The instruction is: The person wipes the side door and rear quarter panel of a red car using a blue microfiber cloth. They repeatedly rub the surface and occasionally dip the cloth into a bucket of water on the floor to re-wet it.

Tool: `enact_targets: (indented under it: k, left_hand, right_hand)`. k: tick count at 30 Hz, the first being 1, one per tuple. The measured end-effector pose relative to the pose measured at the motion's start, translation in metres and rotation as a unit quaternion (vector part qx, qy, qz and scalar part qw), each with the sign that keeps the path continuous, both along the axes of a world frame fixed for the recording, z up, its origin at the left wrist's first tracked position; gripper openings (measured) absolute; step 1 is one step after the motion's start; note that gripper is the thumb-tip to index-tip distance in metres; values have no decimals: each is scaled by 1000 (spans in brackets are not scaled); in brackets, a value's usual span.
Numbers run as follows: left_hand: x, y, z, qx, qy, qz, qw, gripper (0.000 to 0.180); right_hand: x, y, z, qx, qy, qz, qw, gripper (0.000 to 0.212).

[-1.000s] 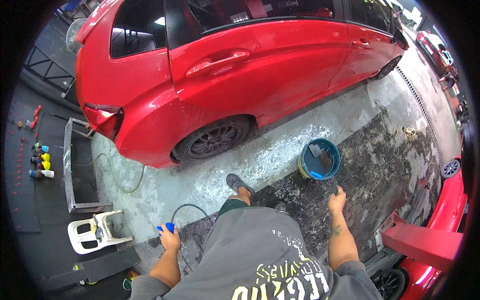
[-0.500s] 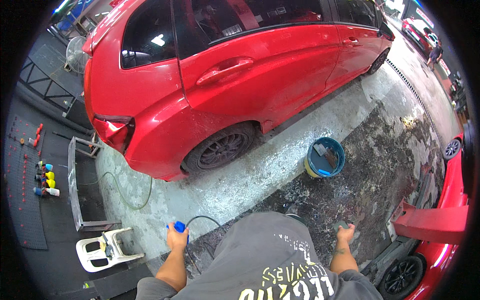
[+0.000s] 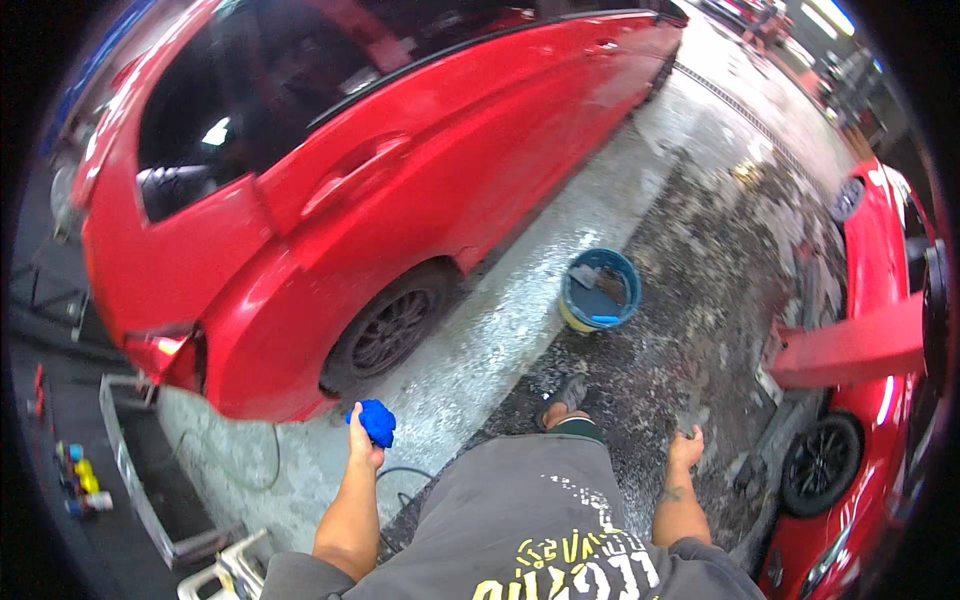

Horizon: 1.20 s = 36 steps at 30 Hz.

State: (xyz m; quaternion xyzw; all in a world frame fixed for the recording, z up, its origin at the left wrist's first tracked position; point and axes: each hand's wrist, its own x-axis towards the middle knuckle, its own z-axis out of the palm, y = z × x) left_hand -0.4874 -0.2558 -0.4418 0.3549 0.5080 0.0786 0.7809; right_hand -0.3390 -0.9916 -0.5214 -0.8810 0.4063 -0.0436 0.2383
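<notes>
In the left hand, near the rear wheel of a red car: bunched blue cloth, fingers clamped on it. Right hand: fingers curled; whether on anything, cannot tell. Grey shirt: yellow and white printed lettering. Beyond, blue bucket, dark floor.

Our left forearm slants up at lower centre-left to a gripping left hand, thumb raised, while our tattooed right forearm, lower right, ends in a curled right hand.
</notes>
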Motion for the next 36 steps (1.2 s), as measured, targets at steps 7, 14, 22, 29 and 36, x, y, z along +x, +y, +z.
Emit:
enact_targets:
  k: [7,14,22,29,36]
  left_hand:
    - [214,-118,37,-127,-20,-171,977,54]
    - [422,-245,-70,13,59,-419,906,76]
    - [631,-415,-326,453,-12,-759,468,75]
    - [663,-443,-458,436,54,-876,201,86]
    - [644,-433,-503,397,185,-864,250,63]
  right_hand:
    - [41,-20,-37,-49,73,-83,993,39]
    - [218,43,-168,164,-113,95,975,25]
    - [458,97,-316,70,48,513,854,28]
    - [499,124,-406,104,383,441,805,58]
    - [491,120,-446,252,338,417,805,50]
